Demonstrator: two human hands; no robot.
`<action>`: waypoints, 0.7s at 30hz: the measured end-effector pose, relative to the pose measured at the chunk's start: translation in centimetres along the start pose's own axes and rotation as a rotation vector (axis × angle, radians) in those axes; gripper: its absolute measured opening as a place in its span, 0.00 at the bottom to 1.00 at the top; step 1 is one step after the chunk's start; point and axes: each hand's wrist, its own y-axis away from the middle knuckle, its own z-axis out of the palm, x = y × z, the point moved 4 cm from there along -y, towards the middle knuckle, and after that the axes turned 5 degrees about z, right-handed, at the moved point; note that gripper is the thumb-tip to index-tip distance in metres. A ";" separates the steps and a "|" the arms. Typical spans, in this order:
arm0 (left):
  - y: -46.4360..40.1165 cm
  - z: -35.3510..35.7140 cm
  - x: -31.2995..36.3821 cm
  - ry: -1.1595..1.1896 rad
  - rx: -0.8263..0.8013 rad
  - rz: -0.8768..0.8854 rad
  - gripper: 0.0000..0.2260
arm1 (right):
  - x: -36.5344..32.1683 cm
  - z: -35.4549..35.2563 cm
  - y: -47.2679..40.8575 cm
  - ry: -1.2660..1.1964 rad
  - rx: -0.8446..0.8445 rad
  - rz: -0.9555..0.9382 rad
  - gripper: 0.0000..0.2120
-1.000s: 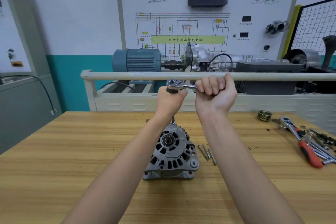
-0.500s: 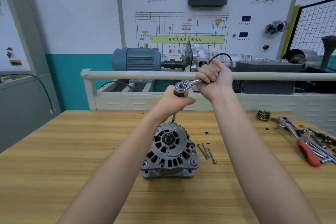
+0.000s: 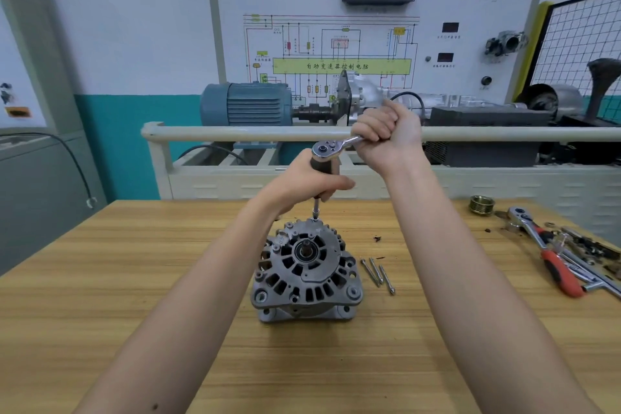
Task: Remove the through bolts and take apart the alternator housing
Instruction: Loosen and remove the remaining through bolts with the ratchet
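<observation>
A grey alternator stands on the wooden table with its vented face and shaft turned toward me. A thin extension bar rises from its far top edge to a chrome ratchet wrench. My left hand is closed around the dark upper part of the bar just under the ratchet head. My right hand grips the ratchet handle, up and to the right. Three loose through bolts lie on the table right of the alternator.
At the right edge lie a red-handled ratchet, more tools and small parts, and a grooved pulley. A beige rail and a training stand with a blue motor run behind the table.
My right hand has swung the ratchet handle away from me and to the right, rising above the rail. My left hand stays on the bar; the alternator has barely shifted.
</observation>
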 end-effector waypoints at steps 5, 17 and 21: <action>-0.4 0.4 -0.5 0.058 0.215 -0.028 0.23 | 0.4 0.0 0.1 -0.018 0.028 -0.096 0.25; 0.0 0.3 -0.3 0.000 0.380 -0.022 0.11 | 1.0 -0.5 1.5 -0.025 -0.029 -0.217 0.28; 0.1 0.4 -0.1 0.007 0.149 0.042 0.15 | 0.1 0.2 -0.5 0.032 -0.056 0.045 0.27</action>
